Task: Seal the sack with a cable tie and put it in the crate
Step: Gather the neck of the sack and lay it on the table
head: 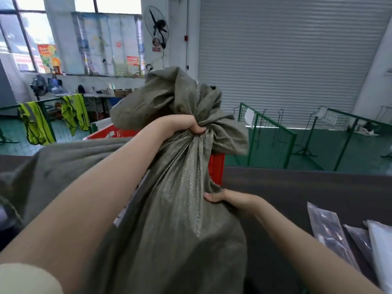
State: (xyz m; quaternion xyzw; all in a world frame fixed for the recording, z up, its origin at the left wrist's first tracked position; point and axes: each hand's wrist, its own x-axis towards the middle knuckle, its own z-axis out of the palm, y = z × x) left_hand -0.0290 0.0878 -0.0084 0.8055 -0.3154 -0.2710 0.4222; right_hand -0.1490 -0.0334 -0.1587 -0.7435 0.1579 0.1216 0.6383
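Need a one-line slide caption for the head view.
Left hand grips the gathered neck of a grey-green woven sack, right hand steadying its side, red plastic crate behind.

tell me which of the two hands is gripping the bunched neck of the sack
The left hand: it is closed around the gathered neck of the sack, high up. The right hand is lower, pressed against the sack's side.
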